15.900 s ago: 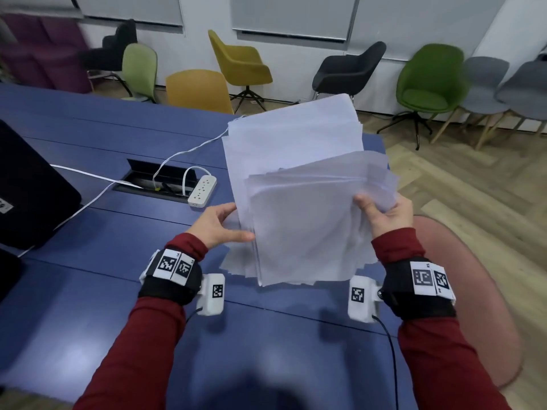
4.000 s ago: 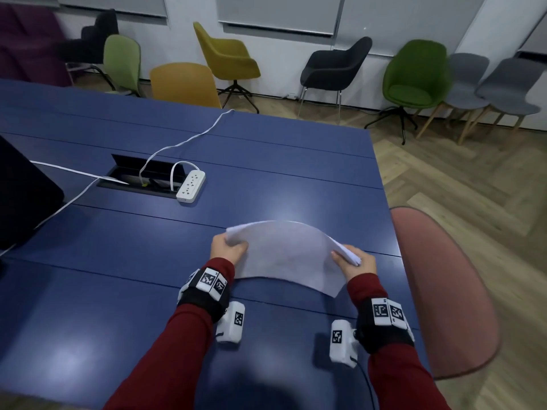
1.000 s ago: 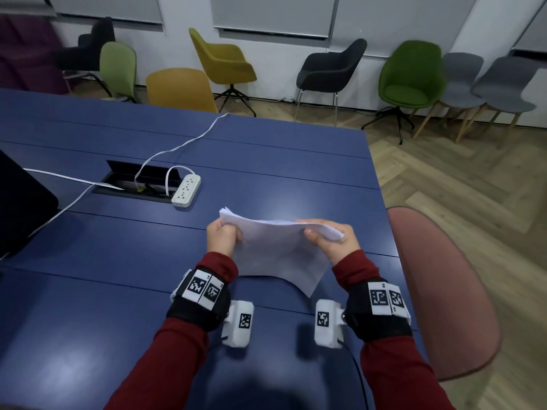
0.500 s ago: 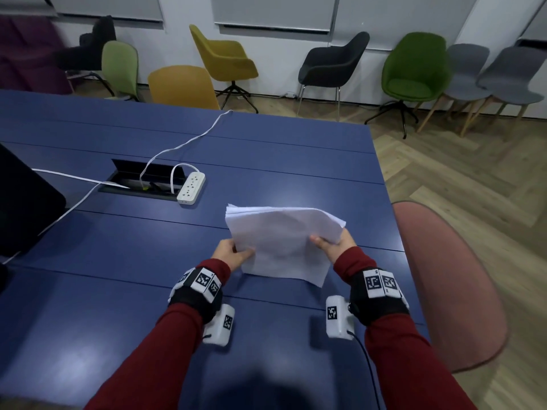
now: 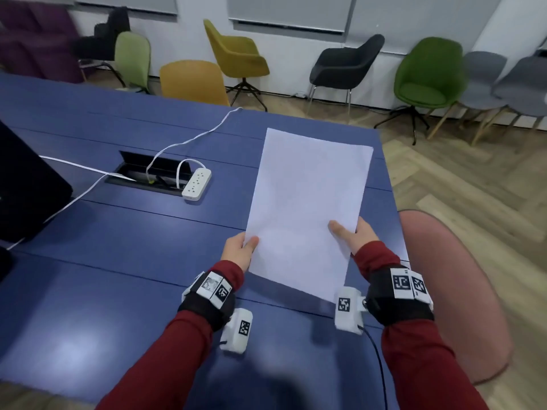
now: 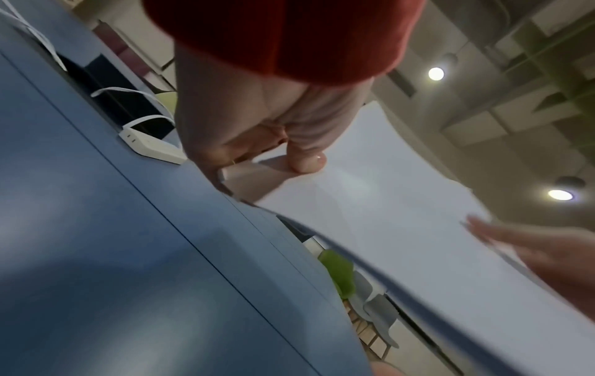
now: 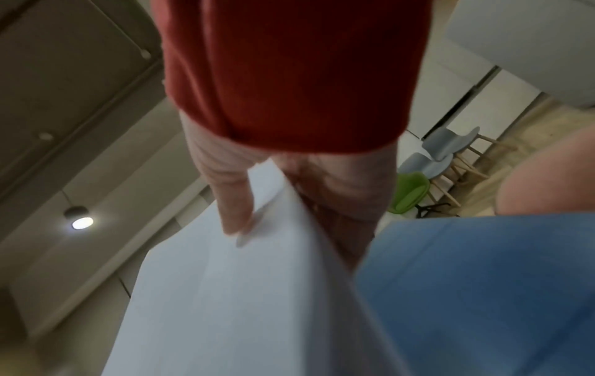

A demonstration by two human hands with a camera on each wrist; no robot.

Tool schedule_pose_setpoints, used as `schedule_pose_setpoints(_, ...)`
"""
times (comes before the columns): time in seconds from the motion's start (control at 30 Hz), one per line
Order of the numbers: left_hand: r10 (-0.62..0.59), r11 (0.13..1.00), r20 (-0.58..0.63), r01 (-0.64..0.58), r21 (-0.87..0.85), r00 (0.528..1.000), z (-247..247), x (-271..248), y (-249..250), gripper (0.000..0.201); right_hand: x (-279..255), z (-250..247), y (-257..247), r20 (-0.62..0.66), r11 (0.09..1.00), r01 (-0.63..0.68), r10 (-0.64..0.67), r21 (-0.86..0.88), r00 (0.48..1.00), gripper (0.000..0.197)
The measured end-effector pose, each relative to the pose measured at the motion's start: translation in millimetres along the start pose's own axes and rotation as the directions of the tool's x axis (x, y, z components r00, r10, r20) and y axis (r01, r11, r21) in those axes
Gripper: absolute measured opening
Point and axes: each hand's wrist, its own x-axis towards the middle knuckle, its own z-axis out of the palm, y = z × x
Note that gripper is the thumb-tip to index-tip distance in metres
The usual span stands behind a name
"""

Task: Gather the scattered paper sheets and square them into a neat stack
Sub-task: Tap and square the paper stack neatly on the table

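Observation:
A squared stack of white paper sheets (image 5: 307, 199) is held up over the blue table (image 5: 124, 255), long side running away from me, its near end lifted. My left hand (image 5: 239, 250) grips its left edge near the bottom, thumb on top. My right hand (image 5: 355, 236) grips the right edge the same way. In the left wrist view the left thumb presses on the paper stack (image 6: 386, 216), fingers underneath. The right wrist view shows the right thumb on top of the paper stack (image 7: 225, 292) and the fingers behind it.
A white power strip (image 5: 196, 184) with cables lies beside an open cable hatch (image 5: 151, 173) at centre left. A dark screen (image 5: 26, 190) stands at the left edge. A pink chair (image 5: 455, 291) sits at the table's right side; more chairs line the far wall.
The stack was short and bent, held crosswise at chest height. It has been turned lengthwise and raised flat, edges aligned, with both hands now lower on its side edges.

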Motion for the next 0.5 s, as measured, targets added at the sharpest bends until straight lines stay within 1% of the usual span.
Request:
schedule_pose_setpoints(0.07,-0.021,1.000,-0.035,0.021,0.002,0.999,2,6,-1,0.024,-8,5,22,0.116,0.989,-0.114,0.124,-0.092,0.985,0.036)
schedule_pose_setpoints(0.1,-0.042,0.999,-0.046,0.042,0.016,0.998,2,8,-3,0.024,-11,8,35,0.163,0.976,-0.194,0.208,-0.098,0.965,0.032)
schedule_pose_setpoints(0.13,-0.070,0.997,-0.045,0.072,0.042,0.997,3,10,-7,0.026,-16,12,46,0.213,0.958,-0.281,0.288,-0.061,0.934,0.028)
schedule_pose_setpoints(0.17,-0.103,0.992,-0.034,0.105,0.071,0.994,3,12,-12,0.027,-17,16,58,0.240,0.939,-0.342,0.337,-0.021,0.910,0.026)
schedule_pose_setpoints(0.2,-0.138,0.984,-0.013,0.139,0.110,0.990,3,13,-16,0.028,-17,20,69,0.233,0.928,-0.372,0.364,-0.010,0.902,0.025)
schedule_pose_setpoints(0.27,-0.212,0.950,0.045,0.195,0.243,0.976,2,12,-25,0.030,-15,27,89,0.165,0.921,-0.387,0.390,-0.051,0.906,0.028)
schedule_pose_setpoints(0.33,-0.302,0.902,0.086,0.256,0.347,0.949,-3,13,-31,0.030,-11,34,107,0.128,0.920,-0.386,0.391,-0.068,0.911,0.029)
schedule_pose_setpoints(0.37,-0.366,0.885,0.099,0.313,0.344,0.925,-6,11,-34,0.031,-12,37,112,0.127,0.918,-0.389,0.395,-0.074,0.910,0.028)
schedule_pose_setpoints(0.43,-0.474,0.865,0.163,0.422,0.273,0.866,-14,10,-42,0.021,-11,43,118,0.126,0.909,-0.410,0.417,-0.077,0.900,0.022)
schedule_pose_setpoints(0.47,-0.512,0.854,0.207,0.466,0.232,0.834,-18,10,-47,0.014,-9,46,123,0.125,0.902,-0.424,0.432,-0.085,0.893,0.019)
schedule_pose_setpoints(0.5,-0.535,0.844,0.245,0.497,0.201,0.809,-22,9,-50,0.012,-8,48,126,0.119,0.889,-0.443,0.455,-0.116,0.882,0.016)
